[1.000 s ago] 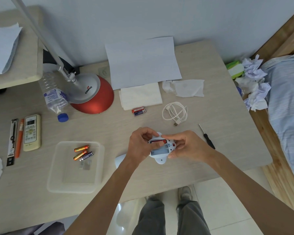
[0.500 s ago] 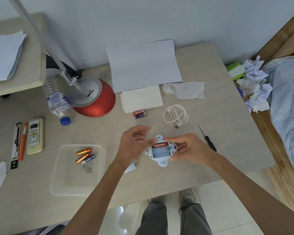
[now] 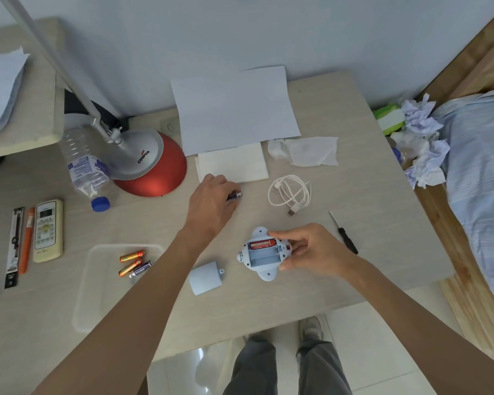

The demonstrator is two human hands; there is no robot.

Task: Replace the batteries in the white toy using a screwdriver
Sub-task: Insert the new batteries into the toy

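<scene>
The white toy (image 3: 264,253) lies on its face just right of the frame's centre, its battery bay open: one red battery (image 3: 261,244) fills the top slot and the two slots below it are bare. The right hand (image 3: 311,248) pinches the toy's right side, thumb under and fingers (image 3: 280,234) curled over its upper edge. The loose battery cover (image 3: 206,277) lies just left of the toy, near the table's front edge, with bare tabletop between them. Higher up, the left hand (image 3: 211,201) lies knuckles-up over a dark battery (image 3: 235,195), fingertips bent down on it; whether they grip it I cannot tell. The screwdriver (image 3: 344,233) lies just right of the right hand, apart from the toy. A coiled white cable (image 3: 290,193) sits above the toy, with open surface around it. At lower left a clear tray (image 3: 97,295) holds three batteries (image 3: 133,262). The pale wood-grain table (image 3: 382,238) ends at the right against a wooden bed frame (image 3: 468,295); tiled floor shows below its front edge.
</scene>
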